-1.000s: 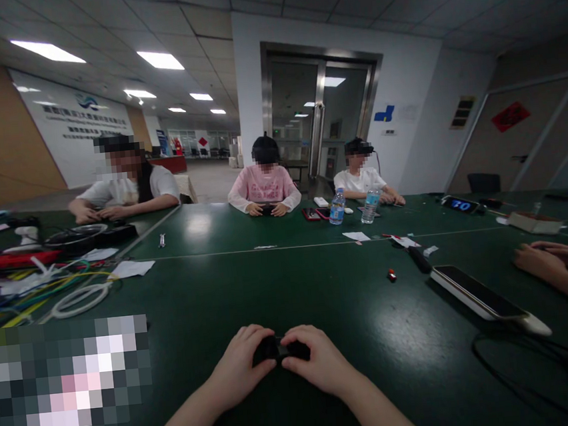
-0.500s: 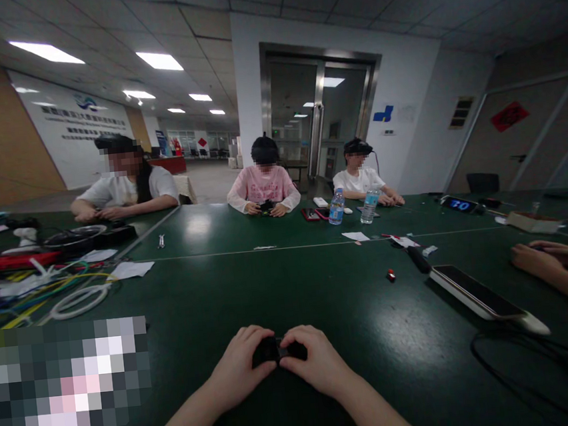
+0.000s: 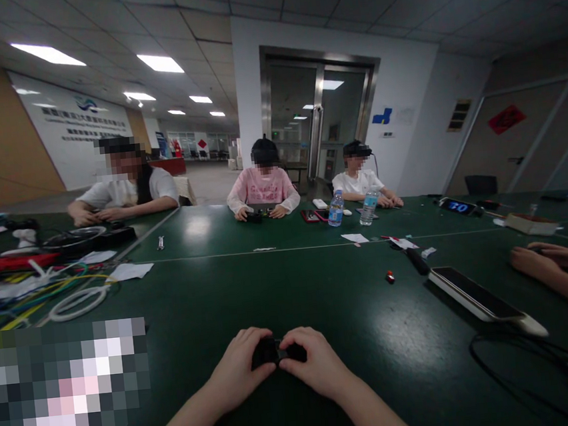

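As before, left hand (image 3: 239, 370), right hand (image 3: 316, 364) on black object (image 3: 265, 353).

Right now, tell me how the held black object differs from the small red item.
The black object is held by the left hand and right hand; the red item lies untouched. The black object looks larger and dark; the red item, smaller and partly red.

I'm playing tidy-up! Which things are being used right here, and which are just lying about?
In use:
- small black object, held between the left grip and right grip

Lying about, away from both:
- two water bottles
- white paper
- small red thing
- lit display
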Tool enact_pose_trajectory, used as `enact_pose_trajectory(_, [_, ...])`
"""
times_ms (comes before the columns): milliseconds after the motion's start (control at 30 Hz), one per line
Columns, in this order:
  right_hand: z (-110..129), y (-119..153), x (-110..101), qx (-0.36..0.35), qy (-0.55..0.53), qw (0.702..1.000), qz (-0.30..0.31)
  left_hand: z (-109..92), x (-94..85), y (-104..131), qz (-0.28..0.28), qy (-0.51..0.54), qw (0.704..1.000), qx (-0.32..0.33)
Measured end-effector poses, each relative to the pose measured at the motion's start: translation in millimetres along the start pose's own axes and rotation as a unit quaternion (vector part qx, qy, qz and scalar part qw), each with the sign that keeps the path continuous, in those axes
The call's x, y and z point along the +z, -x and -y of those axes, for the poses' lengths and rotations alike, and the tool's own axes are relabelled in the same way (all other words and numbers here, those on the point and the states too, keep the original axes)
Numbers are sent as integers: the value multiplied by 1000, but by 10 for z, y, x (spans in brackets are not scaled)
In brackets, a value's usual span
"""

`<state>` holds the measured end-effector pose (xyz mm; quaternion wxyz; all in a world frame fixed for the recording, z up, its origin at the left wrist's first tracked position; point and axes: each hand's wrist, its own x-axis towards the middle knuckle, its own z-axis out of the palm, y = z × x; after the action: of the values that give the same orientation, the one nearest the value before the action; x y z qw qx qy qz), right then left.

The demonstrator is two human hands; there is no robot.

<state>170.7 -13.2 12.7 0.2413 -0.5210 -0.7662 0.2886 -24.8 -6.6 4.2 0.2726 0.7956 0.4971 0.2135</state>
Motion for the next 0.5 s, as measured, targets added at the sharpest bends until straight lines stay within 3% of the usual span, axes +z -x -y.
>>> enact_pose_trajectory(500, [9, 1, 5, -8, -1, 1000, -6, 12, 14, -9, -6, -10, 1000, 9])
